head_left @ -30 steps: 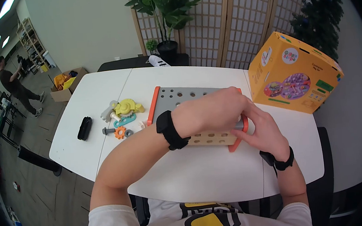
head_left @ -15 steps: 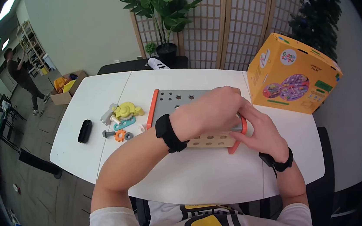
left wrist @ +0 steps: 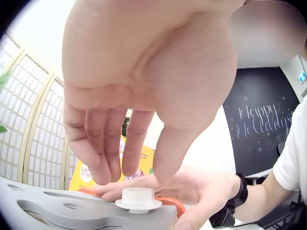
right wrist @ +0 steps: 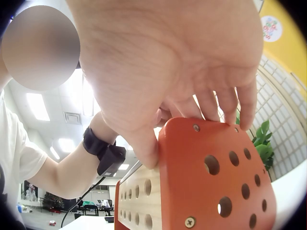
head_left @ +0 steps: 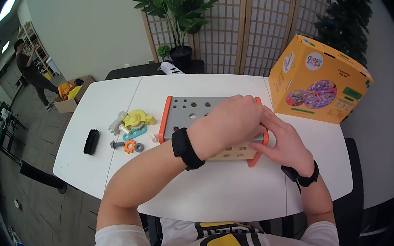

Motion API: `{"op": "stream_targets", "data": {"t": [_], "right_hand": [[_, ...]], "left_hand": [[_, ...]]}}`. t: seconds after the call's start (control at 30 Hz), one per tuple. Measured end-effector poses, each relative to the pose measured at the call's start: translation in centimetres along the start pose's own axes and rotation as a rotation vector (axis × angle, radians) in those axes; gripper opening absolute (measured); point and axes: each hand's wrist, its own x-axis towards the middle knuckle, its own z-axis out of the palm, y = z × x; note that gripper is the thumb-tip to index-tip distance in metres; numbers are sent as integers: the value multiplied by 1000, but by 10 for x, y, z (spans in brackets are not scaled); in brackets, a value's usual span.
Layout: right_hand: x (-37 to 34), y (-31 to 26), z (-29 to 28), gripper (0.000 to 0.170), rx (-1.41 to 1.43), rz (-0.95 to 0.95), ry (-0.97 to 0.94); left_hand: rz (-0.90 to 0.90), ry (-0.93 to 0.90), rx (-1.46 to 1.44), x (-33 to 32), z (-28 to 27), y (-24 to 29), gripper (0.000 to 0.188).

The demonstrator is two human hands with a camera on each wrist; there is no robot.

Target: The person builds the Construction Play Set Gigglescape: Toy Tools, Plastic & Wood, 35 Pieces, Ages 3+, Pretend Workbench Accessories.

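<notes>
A toy workbench with a grey perforated top (head_left: 182, 106) and orange side panels (right wrist: 218, 167) stands on the white table. Above its right end, my left hand (head_left: 228, 124) hangs with bent fingers spread around a white bolt (left wrist: 138, 197) in the grey top; no contact with the bolt is visible in the left wrist view. My right hand (head_left: 287, 145) grips the right orange panel, thumb at the front edge and fingers over the top. The head view hides the bolt behind my left hand.
Left of the workbench lie a yellow toy piece (head_left: 137, 118), an orange gear (head_left: 129, 146), a grey bolt (head_left: 116, 144) and a turquoise strip (head_left: 135, 132). A black case (head_left: 91, 141) is farther left. A large yellow box (head_left: 318, 80) stands at the right back.
My left hand has shifted slightly over the workbench, while my right hand keeps its hold on the panel. The person in the background has moved to the right.
</notes>
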Motion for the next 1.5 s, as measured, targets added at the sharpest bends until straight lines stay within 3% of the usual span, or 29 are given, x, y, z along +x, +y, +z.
{"op": "stream_targets", "data": {"t": [0.07, 0.17, 0.27, 0.37, 0.47, 0.57, 0.67, 0.77, 0.87, 1.07, 1.17, 1.3, 1.5], "right_hand": [[-1, 3, 1, 67, -24, -26, 18], [0, 3, 1, 68, -18, -20, 1], [0, -2, -3, 69, 19, 21, -35], [1, -2, -1, 69, 26, 25, -18], [-1, 4, 3, 70, -29, -27, 14], [0, 3, 1, 70, -30, -29, 6], [-1, 3, 0, 70, -33, -18, -6], [0, 3, 1, 69, -37, -25, 1], [0, 3, 1, 69, -46, -27, 10], [0, -1, 0, 72, 2, -4, 21], [-1, 0, 1, 74, -9, -3, 11], [-1, -2, -9, 78, -39, -31, -53], [2, 1, -21, 88, -81, -61, -147]], "left_hand": [[-41, -53, 75, 3, 6, 0, 27], [234, 21, -50, 1, 16, -18, 19], [266, 148, -88, -1, 17, -18, 18], [99, 143, 96, -1, 16, -8, 24], [55, -7, 167, -1, 13, -1, 25], [260, 144, 112, -1, 29, -14, 18], [259, 178, 78, -3, 27, -11, 18], [118, 73, 159, -6, 17, 0, 20], [102, 48, 179, 0, 31, -6, 25], [244, 71, 226, -6, 46, -10, 22], [261, 164, 251, -9, 51, -12, 23], [252, 418, 197, -22, 64, -28, 23], [66, 691, 128, -79, 10, -68, 17]]}}
